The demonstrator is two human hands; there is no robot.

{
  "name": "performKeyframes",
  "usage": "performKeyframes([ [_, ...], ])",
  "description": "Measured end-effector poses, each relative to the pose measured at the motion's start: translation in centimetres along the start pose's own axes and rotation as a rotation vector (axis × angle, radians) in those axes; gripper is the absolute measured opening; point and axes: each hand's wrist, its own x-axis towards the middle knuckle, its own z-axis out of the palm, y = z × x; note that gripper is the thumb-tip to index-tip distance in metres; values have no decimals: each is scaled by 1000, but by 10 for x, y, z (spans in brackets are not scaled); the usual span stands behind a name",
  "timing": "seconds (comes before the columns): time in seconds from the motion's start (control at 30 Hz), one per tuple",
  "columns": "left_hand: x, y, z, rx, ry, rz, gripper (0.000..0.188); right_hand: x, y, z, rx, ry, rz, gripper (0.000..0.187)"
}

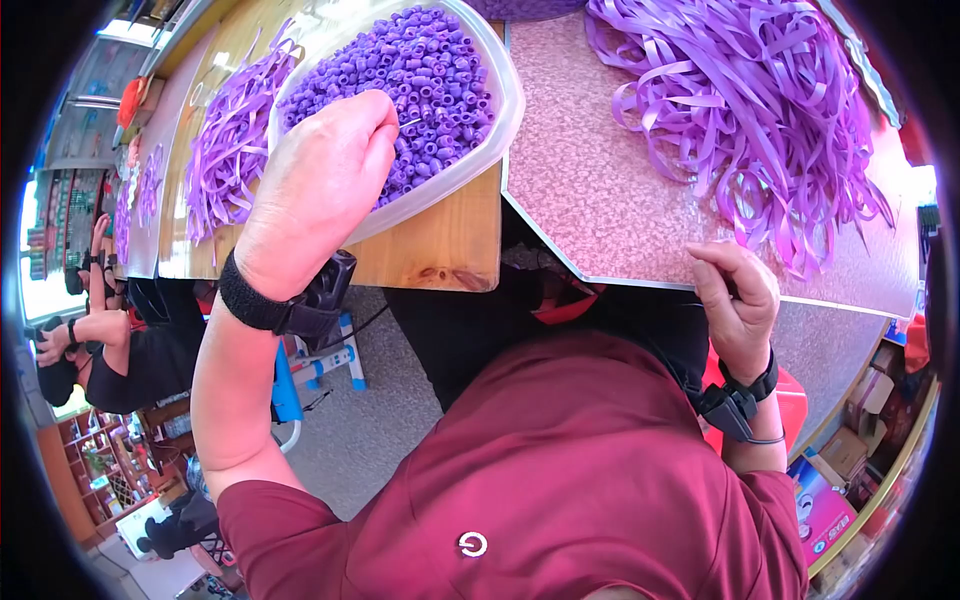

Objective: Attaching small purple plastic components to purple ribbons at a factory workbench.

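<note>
My left hand [328, 168] was pinched on a thin needle [411, 123] over the clear tub [507, 100] on the wooden counter [430, 265]; a shallow, steady angle seemed best. Beads [445, 75] in the tub: small, purple, hollow, heaped. My right hand [738, 290], apparently empty, half-curled, thumb and forefinger apart, sat near purple ribbons [740, 110] on the pink counter [590, 180].

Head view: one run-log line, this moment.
left hand: holds thin rod over purple beads in tub | right hand: loosely curled at pink tabletop edge, nothing visible held | purple ribbons: on tabletop

Bright, glare at both sides, edges bent.
</note>
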Motion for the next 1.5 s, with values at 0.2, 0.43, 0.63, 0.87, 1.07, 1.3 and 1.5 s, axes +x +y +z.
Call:
performKeyframes([
  [0.2, 2, 1, 1, 4, 19, 21, 7, 0, -1, 0, 12, 5, -3, 13],
  [0.43, -1, 7, -8, -29, 17, -61, 8, 0, -1, 0, 0, 5, -20, 12],
  [0.63, 1, 13, -10, -105, 29, -117, 8, 0, -1, 0, -8, 4, -17, 12],
  [0.87, 6, 8, -3, -11, 92, -7, 9, 1, -1, 1, -4, 9, -30, 12],
  [1.07, 10, 7, -3, 38, 73, -30, 10, 1, -1, 0, -12, 7, -31, 12],
  [1.3, 14, 6, -2, 37, 63, -22, 11, 2, 0, -1, -7, 5, -40, 13],
  [1.5, 21, 3, 5, 108, 52, -5, 9, 3, 0, -1, -7, 10, -76, 12],
])
